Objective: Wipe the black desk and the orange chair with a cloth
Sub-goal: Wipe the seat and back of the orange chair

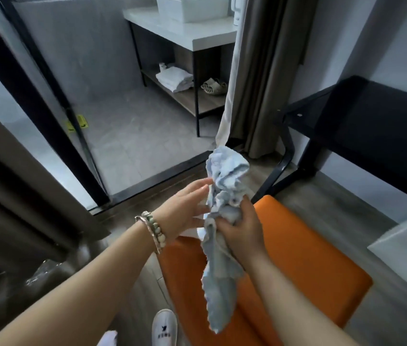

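A crumpled light-blue cloth [225, 196] hangs in the air above the orange chair [297, 265]. My right hand [242, 228] grips the cloth around its middle, with one bunch standing above the fist and a long tail hanging below. My left hand [187, 208], with bracelets on the wrist, touches the cloth's left side with straight fingers. The black desk [372, 116] stands at the right against the wall, apart from both hands.
A grey curtain [260, 71] hangs beside the desk. Behind it is a tiled area with a white counter [185, 28], folded towels and slippers on its shelf. A glass door frame [47, 116] is at the left. A white bin [405, 248] sits at the right. A white slipper [163, 328] is below.
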Demonstrator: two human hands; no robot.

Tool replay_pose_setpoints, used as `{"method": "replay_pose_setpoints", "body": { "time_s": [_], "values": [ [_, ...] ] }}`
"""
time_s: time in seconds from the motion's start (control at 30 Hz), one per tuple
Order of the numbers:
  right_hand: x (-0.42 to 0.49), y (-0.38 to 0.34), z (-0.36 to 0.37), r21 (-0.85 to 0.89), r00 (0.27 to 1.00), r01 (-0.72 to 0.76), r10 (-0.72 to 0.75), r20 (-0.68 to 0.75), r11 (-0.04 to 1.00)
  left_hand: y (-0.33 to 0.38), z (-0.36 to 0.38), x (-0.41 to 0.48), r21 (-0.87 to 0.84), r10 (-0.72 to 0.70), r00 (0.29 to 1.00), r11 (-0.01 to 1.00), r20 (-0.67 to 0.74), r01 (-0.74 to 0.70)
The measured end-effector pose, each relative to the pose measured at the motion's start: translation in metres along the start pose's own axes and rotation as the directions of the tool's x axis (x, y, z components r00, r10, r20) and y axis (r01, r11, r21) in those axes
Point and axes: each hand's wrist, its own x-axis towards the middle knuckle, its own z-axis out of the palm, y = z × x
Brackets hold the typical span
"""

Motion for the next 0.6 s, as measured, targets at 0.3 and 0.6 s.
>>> {"method": "replay_pose_setpoints", "body": {
  "time_s": [0.3,0.6],
  "values": [
    [-0.02,0.052,0.092,-0.253,0.819,-0.313,0.396,0.416,0.915,-0.076,-0.09,0.023,0.688,0.03,0.97,0.71,-0.243,0.15],
    [-0.032,0.119,0.086,-0.474,0.726,-0.556,0.676,0.123,0.683,-0.101,-0.104,0.045,0.422,-0.391,0.92,0.836,0.006,0.352]
  ]
}}
